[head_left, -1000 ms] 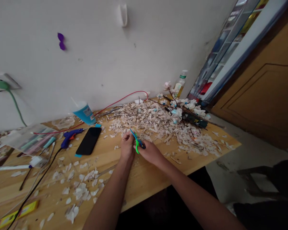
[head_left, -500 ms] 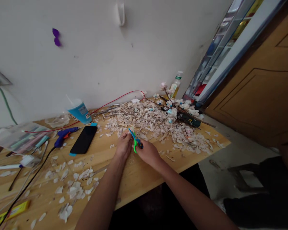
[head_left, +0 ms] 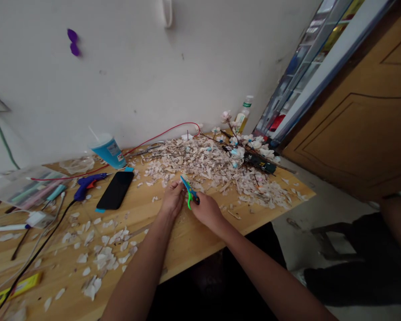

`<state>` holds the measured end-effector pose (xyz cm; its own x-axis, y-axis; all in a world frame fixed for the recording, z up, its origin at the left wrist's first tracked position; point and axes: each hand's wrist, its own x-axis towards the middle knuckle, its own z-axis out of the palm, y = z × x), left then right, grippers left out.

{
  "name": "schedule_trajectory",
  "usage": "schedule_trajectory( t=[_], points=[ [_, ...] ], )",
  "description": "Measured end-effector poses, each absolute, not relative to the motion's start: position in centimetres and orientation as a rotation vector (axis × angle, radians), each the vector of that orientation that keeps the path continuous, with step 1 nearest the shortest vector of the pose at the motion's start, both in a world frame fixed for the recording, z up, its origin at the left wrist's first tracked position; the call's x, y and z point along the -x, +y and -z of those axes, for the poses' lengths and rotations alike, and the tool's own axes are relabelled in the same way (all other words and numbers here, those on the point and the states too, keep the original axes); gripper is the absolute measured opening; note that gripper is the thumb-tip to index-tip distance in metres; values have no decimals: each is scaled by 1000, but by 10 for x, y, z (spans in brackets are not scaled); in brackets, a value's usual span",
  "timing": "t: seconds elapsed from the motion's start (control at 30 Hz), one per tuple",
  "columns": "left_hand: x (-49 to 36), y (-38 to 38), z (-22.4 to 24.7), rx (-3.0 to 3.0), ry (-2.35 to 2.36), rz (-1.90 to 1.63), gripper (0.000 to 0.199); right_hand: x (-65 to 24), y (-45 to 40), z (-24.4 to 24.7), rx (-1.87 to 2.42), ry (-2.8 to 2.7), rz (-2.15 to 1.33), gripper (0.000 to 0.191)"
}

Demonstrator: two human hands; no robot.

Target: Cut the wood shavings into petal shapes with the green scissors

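Note:
Blue and green scissors (head_left: 190, 192) are in my right hand (head_left: 205, 209), their blades pointing up and left toward my other hand. The fingers of my left hand (head_left: 172, 197) are pinched together beside the blade tips; what they hold is too small to make out. A wide heap of pale petal scraps (head_left: 200, 160) lies just beyond both hands. More loose white petals (head_left: 105, 258) are scattered on the wooden table (head_left: 187, 254) to the left of my forearms.
A phone (head_left: 115, 191), a purple glue gun (head_left: 83, 187) and a blue cup (head_left: 107, 150) stand or lie on the left. Flowering branches (head_left: 243, 147) and a bottle (head_left: 243, 115) are at the back right. Beyond the right edge, a person's arm (head_left: 399, 223) shows near a dark stool (head_left: 334, 240).
The whole view has shifted slightly, with the table and wall sitting a little higher and further left. Both hands stay close together, and the scissors remain in my right hand.

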<state>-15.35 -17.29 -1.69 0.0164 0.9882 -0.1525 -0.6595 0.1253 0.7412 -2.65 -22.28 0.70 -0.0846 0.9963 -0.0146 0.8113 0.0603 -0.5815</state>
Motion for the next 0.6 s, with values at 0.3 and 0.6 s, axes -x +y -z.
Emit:
schedule_trajectory(
  t=[0.3, 0.6],
  points=[
    [145, -179, 14, -535, 794, -1374, 30, 25, -225, -11, 1865, -1956, -697, 21],
    [144, -176, 18, -520, 790, -1357, 31, 23, -224, -4, 1886, -1984, -665, 20]
  ],
)
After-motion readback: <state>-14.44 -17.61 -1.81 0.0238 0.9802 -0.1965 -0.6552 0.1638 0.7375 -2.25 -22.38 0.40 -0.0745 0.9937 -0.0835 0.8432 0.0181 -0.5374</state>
